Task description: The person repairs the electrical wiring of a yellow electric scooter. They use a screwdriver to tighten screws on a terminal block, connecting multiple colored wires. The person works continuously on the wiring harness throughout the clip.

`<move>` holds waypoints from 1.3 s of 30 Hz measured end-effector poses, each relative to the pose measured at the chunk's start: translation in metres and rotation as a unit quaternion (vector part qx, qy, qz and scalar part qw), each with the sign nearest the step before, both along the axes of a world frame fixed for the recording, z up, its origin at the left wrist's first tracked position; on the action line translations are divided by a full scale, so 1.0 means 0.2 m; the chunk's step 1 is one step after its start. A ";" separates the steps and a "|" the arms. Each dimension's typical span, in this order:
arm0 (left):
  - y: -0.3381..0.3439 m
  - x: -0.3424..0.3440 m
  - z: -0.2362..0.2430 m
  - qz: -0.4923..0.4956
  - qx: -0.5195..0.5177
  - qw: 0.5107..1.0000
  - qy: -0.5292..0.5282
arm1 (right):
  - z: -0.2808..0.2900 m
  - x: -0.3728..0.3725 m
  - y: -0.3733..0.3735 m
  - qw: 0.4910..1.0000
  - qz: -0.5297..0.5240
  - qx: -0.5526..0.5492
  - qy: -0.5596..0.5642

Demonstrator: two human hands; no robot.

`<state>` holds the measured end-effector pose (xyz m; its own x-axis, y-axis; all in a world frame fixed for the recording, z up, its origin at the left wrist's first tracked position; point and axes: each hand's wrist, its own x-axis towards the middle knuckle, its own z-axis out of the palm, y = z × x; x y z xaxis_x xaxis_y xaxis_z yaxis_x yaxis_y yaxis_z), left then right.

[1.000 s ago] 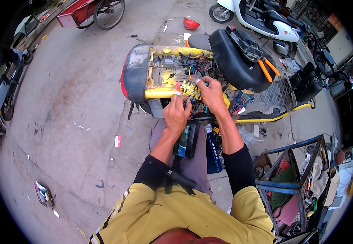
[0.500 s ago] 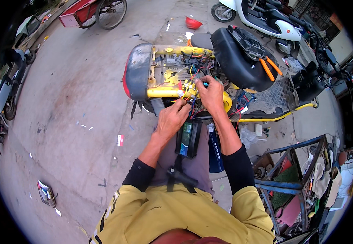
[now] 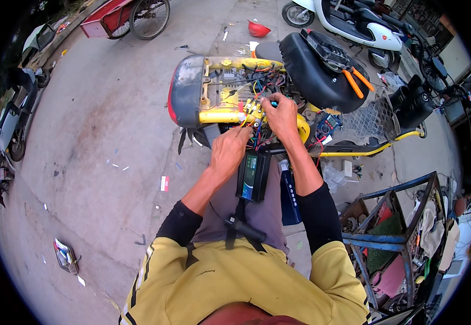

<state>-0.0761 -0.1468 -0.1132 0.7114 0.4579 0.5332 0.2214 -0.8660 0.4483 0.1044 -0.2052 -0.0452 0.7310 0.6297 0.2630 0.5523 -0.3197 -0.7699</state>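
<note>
My left hand (image 3: 230,149) is closed at the lower edge of a yellow scooter frame (image 3: 216,118), its fingertips among coloured wires; what they hold is hidden. My right hand (image 3: 280,114) pinches a small teal item beside a cluster of yellow connectors (image 3: 253,111). Above them lies exposed wiring (image 3: 262,81). A black electronic box (image 3: 253,176) with a green label rests at my lap below. A blue meter (image 3: 327,124) with red leads sits right of my right hand. Orange-handled pliers (image 3: 355,81) lie on a tilted black seat (image 3: 306,70).
A cluttered metal rack (image 3: 401,238) stands at lower right. A white scooter (image 3: 349,24) and a red cart (image 3: 102,21) stand behind. A red helmet (image 3: 257,30) lies on the concrete floor (image 3: 94,151). Another scooter (image 3: 16,124) stands far left, and a small tray (image 3: 65,254) lies lower left.
My left hand and wrist have shifted slightly leftward, showing more of the black box. My right hand stays at the connectors with the teal item. The view has shifted slightly.
</note>
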 end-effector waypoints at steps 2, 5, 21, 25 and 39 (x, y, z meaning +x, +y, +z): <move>0.00 0.04 0.01 0.023 -0.017 1.000 -0.003 | -0.01 0.00 0.00 1.000 -0.001 0.010 -0.006; -0.01 0.06 0.02 0.022 -0.043 0.999 -0.013 | -0.04 0.02 0.00 1.000 0.003 0.027 -0.004; 0.13 -0.09 -0.08 -0.167 0.175 0.965 -0.103 | -0.09 0.05 0.02 0.994 0.092 0.044 -0.035; 0.07 0.04 -0.17 -0.163 0.221 0.945 -0.175 | -0.16 0.22 0.00 0.994 0.106 0.010 -0.040; -0.16 0.26 -0.30 0.103 0.148 0.984 0.000 | -0.33 0.38 0.14 0.997 0.071 -0.018 -0.002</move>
